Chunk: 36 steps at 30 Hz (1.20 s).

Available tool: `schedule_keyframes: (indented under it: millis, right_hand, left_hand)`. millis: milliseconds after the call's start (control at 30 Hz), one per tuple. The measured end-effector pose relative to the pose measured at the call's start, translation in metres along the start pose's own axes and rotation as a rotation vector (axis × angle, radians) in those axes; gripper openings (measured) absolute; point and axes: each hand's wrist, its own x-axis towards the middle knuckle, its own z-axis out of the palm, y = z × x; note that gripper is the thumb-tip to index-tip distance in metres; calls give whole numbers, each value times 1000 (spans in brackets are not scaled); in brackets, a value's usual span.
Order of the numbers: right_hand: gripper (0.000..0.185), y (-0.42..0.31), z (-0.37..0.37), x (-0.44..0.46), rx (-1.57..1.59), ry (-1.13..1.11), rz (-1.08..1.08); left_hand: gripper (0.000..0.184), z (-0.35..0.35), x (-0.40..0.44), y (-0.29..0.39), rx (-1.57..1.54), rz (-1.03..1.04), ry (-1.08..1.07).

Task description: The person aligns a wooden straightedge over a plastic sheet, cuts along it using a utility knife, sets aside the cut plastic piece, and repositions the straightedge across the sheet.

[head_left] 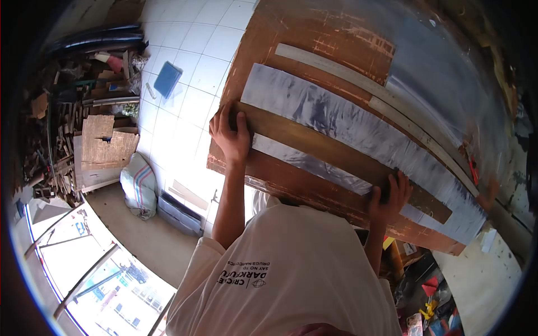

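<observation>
A long narrow brown board (314,139) lies slantwise over a grey-white streaked sheet (336,115) on the wooden worktop (269,173). At the board's left end, my left hand (232,137) is closed on it, with the thumb on top and the fingers over the end. Nearer its right end, my right hand (390,196) grips the board, fingers bent over its surface. Part of the streaked sheet shows below the board too. Beyond the sheet lie long pale strips (336,70), roughly parallel to it.
Wood scraps (61,134) are piled at the left. A white sack (138,185) and a dark grey case (179,214) stand on the floor beside the worktop. A blue flat object (167,79) lies on white tiles (193,67). Tools and a red item (430,285) are at lower right.
</observation>
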Motion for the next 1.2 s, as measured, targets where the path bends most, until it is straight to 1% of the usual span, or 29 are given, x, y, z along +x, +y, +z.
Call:
schedule_keyframes:
  millis: [233,333,467,700,1200]
  right_hand:
    - [47,1,2,2,-78,-27,-37]
    - [48,3,3,2,-86,-29,-42]
    - [49,4,4,1,-96,-25,-49]
    - [47,4,3,1,-80,-19,-34]
    - [45,2,3,0,-63,-22,-21]
  left_hand:
    - [37,1,3,2,1,-12,20]
    - [37,0,4,5,7,-49,-8]
    - [39,-3,6,10,37,-34,-22]
    - [38,-5,8,13,21,-43,-52]
    - [37,-4,8,14,42,-27,-42]
